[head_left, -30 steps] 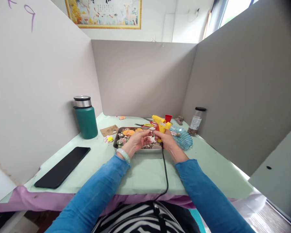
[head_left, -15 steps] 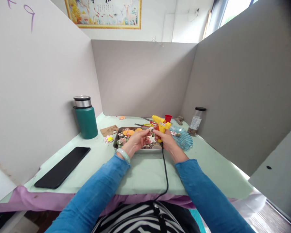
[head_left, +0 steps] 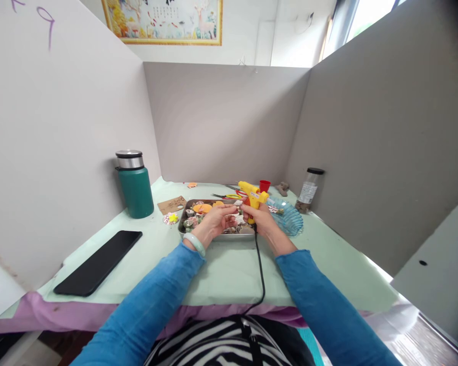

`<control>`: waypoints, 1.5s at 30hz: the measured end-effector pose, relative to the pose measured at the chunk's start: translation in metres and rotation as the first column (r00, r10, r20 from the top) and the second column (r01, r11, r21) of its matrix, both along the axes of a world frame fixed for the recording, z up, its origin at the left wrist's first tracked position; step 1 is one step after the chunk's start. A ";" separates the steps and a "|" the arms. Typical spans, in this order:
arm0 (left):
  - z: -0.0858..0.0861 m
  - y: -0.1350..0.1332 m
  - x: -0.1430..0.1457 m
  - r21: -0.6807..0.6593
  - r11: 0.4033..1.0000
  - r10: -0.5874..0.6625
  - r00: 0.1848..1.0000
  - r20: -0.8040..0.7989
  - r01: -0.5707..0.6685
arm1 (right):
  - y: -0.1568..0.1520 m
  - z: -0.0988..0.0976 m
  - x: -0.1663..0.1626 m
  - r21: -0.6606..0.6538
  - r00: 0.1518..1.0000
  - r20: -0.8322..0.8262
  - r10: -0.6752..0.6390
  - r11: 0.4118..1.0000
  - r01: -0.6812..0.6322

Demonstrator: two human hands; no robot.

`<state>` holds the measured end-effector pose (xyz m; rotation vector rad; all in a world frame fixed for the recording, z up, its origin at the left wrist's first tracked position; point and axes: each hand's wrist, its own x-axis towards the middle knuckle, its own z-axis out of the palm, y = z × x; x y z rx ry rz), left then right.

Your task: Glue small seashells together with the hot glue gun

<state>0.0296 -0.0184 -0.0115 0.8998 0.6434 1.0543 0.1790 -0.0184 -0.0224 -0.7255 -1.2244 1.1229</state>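
Note:
My right hand is closed around the handle of a yellow hot glue gun, whose nozzle points to the far left. From its base a black cord runs down over the table edge. My left hand is held close by, fingers pinched together and almost meeting my right fingertips. A small whitish piece shows at those fingertips, too small to name. Under both hands lies a metal tray of shells, stones and an orange disc.
To the left stand a green flask and a black phone, with a brown card and a yellow flower ornament. Pliers, a red cup, a blue glass plate and a jar are beyond. Grey panels enclose the table.
My left fingers have straightened slightly, and the whitish piece at the fingertips shows more plainly. The glue gun has barely shifted.

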 end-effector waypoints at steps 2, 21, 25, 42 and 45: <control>0.001 0.000 0.000 0.000 1.000 0.017 1.000 -0.008 -0.017 | 0.000 0.001 0.000 0.000 1.000 0.001 0.006 1.000 -0.006; 0.003 -0.004 0.001 0.097 0.995 0.022 1.000 -0.009 -0.021 | -0.006 0.005 -0.002 -0.008 0.998 0.054 0.017 1.000 -0.017; 0.002 -0.003 0.002 0.087 0.996 0.016 1.000 0.003 -0.016 | -0.006 0.005 -0.001 0.008 0.998 0.060 0.031 0.999 -0.032; 0.001 0.000 0.001 0.089 0.995 0.042 0.999 0.018 -0.044 | -0.009 0.008 -0.004 -0.004 0.999 0.046 0.022 1.000 -0.022; 0.003 -0.004 0.002 0.141 0.988 0.074 0.997 -0.025 -0.070 | -0.007 0.007 -0.003 -0.008 0.998 0.059 0.008 1.000 -0.008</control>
